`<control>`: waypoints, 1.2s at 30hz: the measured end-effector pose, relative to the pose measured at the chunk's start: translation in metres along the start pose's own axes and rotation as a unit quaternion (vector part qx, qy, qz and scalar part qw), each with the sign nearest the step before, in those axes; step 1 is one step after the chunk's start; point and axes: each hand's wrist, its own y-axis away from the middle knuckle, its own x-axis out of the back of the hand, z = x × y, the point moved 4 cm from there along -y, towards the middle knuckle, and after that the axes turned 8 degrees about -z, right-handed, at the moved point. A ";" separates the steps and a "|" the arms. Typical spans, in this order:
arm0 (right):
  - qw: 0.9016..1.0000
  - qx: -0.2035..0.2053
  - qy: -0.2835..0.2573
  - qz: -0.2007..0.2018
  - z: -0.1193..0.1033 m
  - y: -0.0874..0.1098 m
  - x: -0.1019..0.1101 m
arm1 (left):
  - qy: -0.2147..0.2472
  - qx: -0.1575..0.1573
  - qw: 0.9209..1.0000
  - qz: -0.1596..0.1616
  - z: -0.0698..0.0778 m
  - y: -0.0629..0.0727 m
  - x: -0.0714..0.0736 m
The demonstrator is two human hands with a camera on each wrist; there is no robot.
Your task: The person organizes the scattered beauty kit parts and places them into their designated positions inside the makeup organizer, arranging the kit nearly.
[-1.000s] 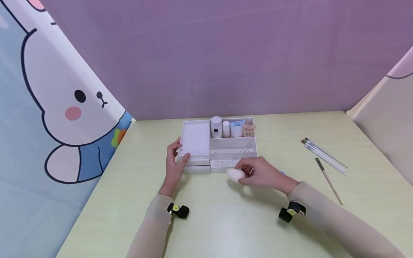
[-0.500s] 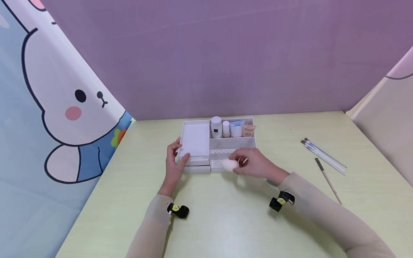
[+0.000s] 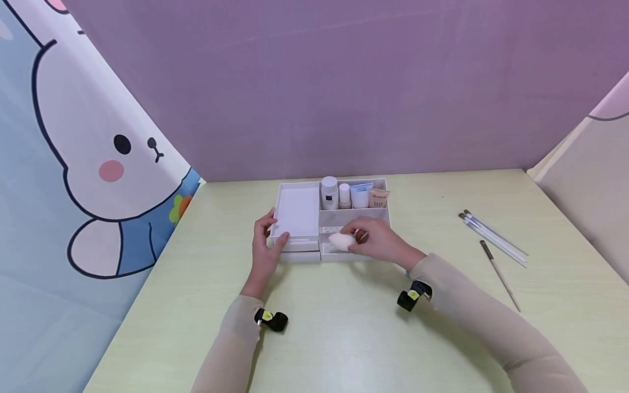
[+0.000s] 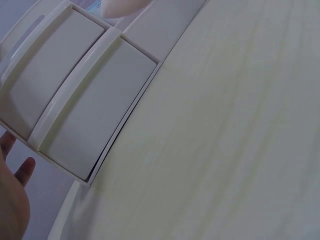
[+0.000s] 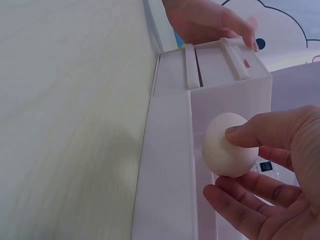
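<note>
Head: right hand (image 3: 377,239) curled around sponge (image 3: 341,242)

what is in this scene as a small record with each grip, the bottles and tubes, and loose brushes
left grip: rests against left side of white cosmetic organizer
right grip: pinches white makeup sponge at organizer's front
organizer, back right: larger white-capped bottle, smaller white-capped bottle, blue-and-white tube, beige BB tube
side-by-side makeup brushes: on table, right of organizer
single makeup brush: apart, nearer the person
</note>
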 end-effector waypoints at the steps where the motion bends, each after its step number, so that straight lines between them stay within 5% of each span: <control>1: 1.000 -0.002 0.002 -0.001 0.001 -0.001 -0.001 | 0.001 -0.001 1.000 0.000 0.000 0.000 0.000; 36: 0.997 -0.038 0.032 -0.063 0.014 -0.013 -0.013 | -0.003 -0.001 1.000 0.000 -0.001 -0.001 -0.001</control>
